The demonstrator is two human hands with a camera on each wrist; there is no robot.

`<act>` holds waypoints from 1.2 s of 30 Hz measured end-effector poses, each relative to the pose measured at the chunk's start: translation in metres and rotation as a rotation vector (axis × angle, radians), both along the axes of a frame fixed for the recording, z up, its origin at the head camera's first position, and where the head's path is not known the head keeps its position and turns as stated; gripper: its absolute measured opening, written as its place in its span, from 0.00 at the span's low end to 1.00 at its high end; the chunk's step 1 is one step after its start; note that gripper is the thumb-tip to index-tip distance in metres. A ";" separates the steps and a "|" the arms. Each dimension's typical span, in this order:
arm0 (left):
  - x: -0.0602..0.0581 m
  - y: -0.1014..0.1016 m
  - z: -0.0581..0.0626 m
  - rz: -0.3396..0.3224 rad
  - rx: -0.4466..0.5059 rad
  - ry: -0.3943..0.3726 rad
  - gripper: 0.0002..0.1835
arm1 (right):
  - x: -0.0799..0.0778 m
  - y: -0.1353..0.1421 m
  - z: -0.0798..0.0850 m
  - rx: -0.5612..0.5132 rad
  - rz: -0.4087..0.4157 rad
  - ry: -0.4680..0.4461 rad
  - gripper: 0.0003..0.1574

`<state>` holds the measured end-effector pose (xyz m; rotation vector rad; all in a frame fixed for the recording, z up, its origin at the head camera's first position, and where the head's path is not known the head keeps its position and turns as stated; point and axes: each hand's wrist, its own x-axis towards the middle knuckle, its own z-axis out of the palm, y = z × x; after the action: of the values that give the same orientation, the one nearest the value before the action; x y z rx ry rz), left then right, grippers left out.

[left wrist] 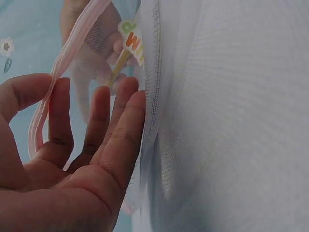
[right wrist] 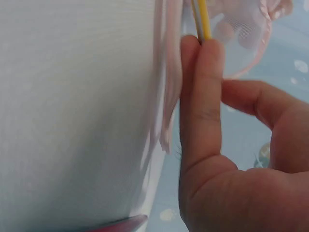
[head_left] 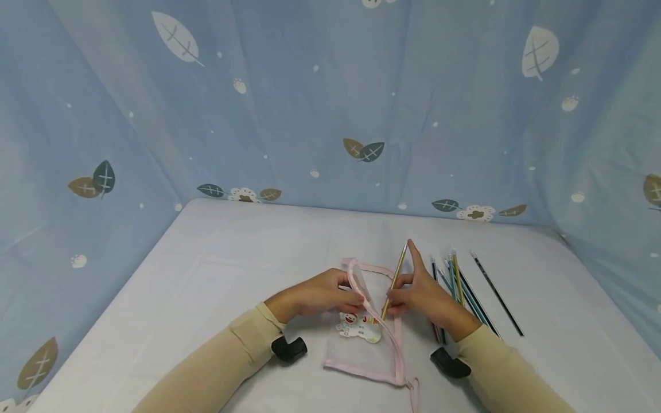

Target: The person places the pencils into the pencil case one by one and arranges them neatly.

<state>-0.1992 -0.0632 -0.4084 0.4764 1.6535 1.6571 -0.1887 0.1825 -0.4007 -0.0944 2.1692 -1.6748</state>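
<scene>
A mesh pouch with pink trim [head_left: 361,363] and a cartoon print [head_left: 356,327] lies on the table in the head view. My left hand [head_left: 325,293] pinches the pink rim of its mouth between thumb and index finger, lifting that side. A zipper [left wrist: 155,72] runs beside the other fingers in the left wrist view. My right hand [head_left: 426,295] holds a gold pencil [head_left: 397,272] upright and tilted, its lower end at the pouch's opening. The index finger points up near the pencil's top end. In the right wrist view, the pencil [right wrist: 201,19] shows beyond the fingertips.
Several pencils [head_left: 457,275] lie in a loose bunch to the right, partly hidden by my right forearm. A black patterned pencil [head_left: 497,293] lies apart, farther right. The white table [head_left: 248,246] ends at a blue leaf-print curtain [head_left: 289,103].
</scene>
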 end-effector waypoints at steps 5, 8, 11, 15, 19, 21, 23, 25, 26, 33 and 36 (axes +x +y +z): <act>-0.001 -0.001 -0.002 0.007 -0.002 -0.006 0.18 | -0.004 -0.007 -0.001 0.021 -0.024 -0.037 0.74; -0.002 -0.001 -0.003 0.008 -0.001 -0.008 0.17 | -0.005 -0.010 -0.001 0.014 -0.017 -0.066 0.69; -0.003 0.000 -0.004 0.001 0.001 -0.002 0.18 | -0.005 -0.012 -0.001 -0.009 -0.007 -0.082 0.63; -0.003 0.002 -0.004 0.019 0.000 -0.018 0.18 | -0.004 -0.012 -0.003 -0.029 0.007 -0.097 0.60; -0.002 0.003 -0.001 0.066 -0.005 -0.063 0.16 | -0.006 -0.011 -0.004 -0.012 0.041 -0.107 0.60; -0.002 0.003 0.002 0.086 -0.008 -0.079 0.17 | -0.006 -0.011 -0.005 -0.003 0.060 -0.101 0.61; -0.001 0.003 0.004 0.103 -0.015 -0.085 0.17 | -0.007 -0.010 -0.005 0.011 0.080 -0.090 0.60; 0.000 0.002 0.005 0.120 -0.024 -0.080 0.17 | -0.009 -0.010 -0.004 0.024 0.101 -0.077 0.59; 0.001 0.002 0.007 0.127 -0.031 -0.077 0.17 | -0.010 -0.010 -0.004 0.034 0.111 -0.072 0.58; 0.003 -0.001 0.011 0.161 -0.101 0.006 0.15 | -0.013 -0.009 -0.001 0.116 0.194 -0.037 0.56; 0.004 -0.003 0.012 0.191 -0.125 0.034 0.14 | -0.012 -0.009 0.001 0.142 0.233 -0.025 0.55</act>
<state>-0.1956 -0.0662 -0.3966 0.2935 1.8634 1.6755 -0.2009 0.1733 -0.3992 -0.2738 2.1581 -1.3833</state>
